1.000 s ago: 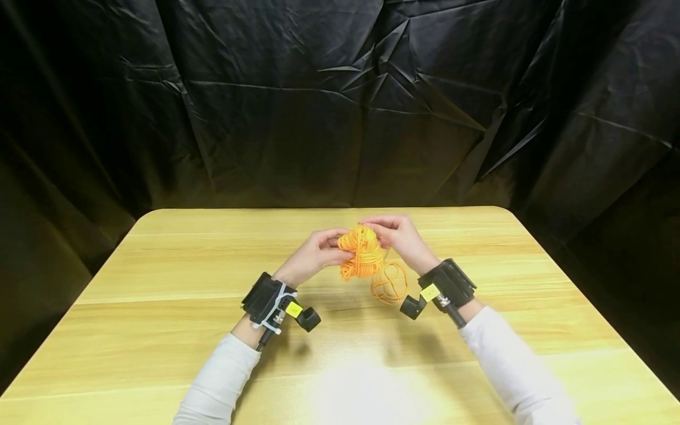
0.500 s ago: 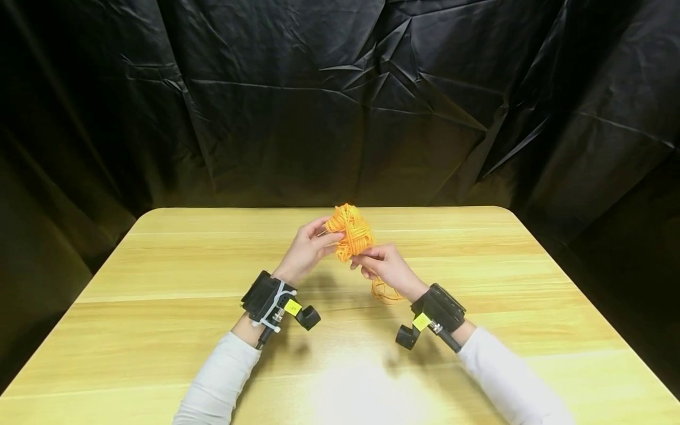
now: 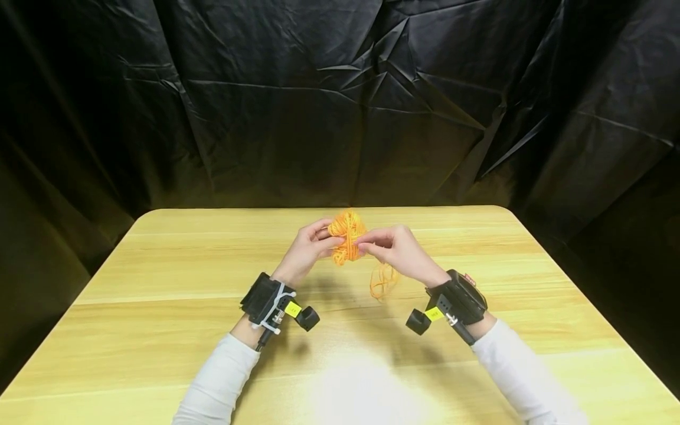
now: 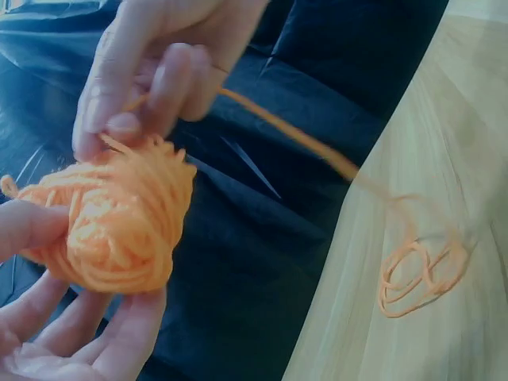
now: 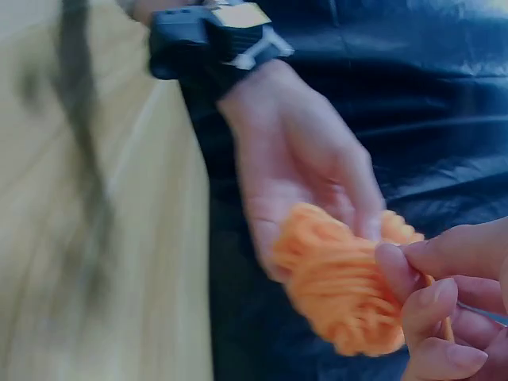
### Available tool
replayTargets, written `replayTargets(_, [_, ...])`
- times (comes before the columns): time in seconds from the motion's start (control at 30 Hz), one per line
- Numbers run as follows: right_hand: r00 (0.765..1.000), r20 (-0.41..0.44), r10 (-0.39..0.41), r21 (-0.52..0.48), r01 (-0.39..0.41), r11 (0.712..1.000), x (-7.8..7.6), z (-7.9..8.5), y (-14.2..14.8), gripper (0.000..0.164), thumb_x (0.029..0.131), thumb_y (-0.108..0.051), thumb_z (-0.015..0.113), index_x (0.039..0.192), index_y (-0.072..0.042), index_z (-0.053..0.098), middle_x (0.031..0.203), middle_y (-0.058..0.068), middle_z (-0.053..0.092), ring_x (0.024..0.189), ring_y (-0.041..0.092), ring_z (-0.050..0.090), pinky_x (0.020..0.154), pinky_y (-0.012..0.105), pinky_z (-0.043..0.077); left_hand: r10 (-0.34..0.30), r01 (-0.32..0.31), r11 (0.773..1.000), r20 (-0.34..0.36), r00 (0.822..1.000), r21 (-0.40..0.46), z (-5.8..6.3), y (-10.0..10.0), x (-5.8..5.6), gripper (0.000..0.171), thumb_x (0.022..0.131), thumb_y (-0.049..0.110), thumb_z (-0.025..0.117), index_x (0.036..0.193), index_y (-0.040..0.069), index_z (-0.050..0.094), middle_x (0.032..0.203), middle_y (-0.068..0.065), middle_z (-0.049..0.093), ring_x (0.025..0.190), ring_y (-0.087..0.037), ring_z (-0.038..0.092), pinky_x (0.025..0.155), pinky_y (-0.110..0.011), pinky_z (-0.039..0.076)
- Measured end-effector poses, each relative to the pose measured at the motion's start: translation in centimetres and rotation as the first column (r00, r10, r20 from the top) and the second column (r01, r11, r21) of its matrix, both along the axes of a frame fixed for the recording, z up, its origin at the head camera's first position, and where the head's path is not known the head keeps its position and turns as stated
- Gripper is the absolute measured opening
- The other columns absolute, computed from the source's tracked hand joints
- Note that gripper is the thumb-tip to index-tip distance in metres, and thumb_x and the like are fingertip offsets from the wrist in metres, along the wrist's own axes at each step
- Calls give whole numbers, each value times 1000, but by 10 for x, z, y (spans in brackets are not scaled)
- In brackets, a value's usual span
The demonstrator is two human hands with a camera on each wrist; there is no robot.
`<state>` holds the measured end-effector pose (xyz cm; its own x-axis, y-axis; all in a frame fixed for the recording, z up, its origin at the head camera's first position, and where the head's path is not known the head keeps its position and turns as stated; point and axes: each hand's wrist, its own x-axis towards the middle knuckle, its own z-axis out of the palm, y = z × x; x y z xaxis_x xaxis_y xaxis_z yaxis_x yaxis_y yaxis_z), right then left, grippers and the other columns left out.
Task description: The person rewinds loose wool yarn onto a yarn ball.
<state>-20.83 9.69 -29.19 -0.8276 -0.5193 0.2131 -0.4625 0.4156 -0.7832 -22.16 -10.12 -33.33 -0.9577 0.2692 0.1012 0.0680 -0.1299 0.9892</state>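
An orange ball of yarn (image 3: pixel 346 227) is held up above the far middle of the table. My left hand (image 3: pixel 308 248) grips its left side, thumb in front and fingers behind, as the left wrist view shows with the yarn ball (image 4: pixel 119 230). At the ball's right side, my right hand (image 3: pixel 398 251) pinches a strand of yarn (image 5: pixel 446 325) between thumb and fingers, close against the windings. From that hand the strand (image 4: pixel 294 135) runs down to a loose tangle of yarn (image 4: pixel 413 274) on the table.
Under the hands lies a light wood table (image 3: pixel 186 366) with rounded far corners. A wrinkled black sheet (image 3: pixel 265 118) hangs behind its far edge. Each wrist wears a black strap with a small camera (image 3: pixel 307 319).
My right hand circled from the ball's top, down below it, then up to its right side, carrying the strand. The ball rose, then dropped slightly. The left hand keeps its grip.
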Motion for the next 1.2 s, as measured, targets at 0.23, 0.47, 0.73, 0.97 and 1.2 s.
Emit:
replayTargets(0.23, [999,43,-3,-171,10,985,-12,13,7,22,82,-14,63,100,-1,66,75,8,63,56,25,45,50,24,40,-135,130,983,-29,990,-129,-1,-2,1,37,85,8,59,121,5,49,112,-15,59,94,-19,60,85,-36,48])
replayTargets(0.47, [988,153,-21,-397,81,914,-24,7,8,24,85,-11,60,103,4,62,76,-1,64,53,15,41,46,19,32,-230,224,958,-16,973,-179,2,-2,5,41,85,6,57,124,2,46,109,-18,60,93,-19,60,87,-39,47])
replayTargets(0.73, [942,329,-67,-339,185,922,-22,-26,0,27,90,-5,48,110,12,55,71,-8,60,55,3,49,53,16,42,-228,228,973,-15,974,-25,4,-1,6,41,85,1,57,123,-3,44,99,-6,62,88,-14,60,84,-32,48])
replayTargets(0.97, [942,329,-71,-301,176,937,-14,-46,-5,18,86,1,46,88,13,59,58,-3,50,49,6,40,50,18,37,-146,149,985,-40,988,88,1,0,4,37,85,0,56,120,-4,45,99,-1,61,89,-14,60,81,-32,50])
replayTargets(1.2, [983,185,18,-189,17,982,1,-46,-12,18,87,-4,54,87,10,65,64,2,57,48,5,37,43,16,31,-53,57,986,-32,998,155,1,0,3,34,87,-3,50,121,-6,43,100,-2,60,92,-14,58,85,-34,48])
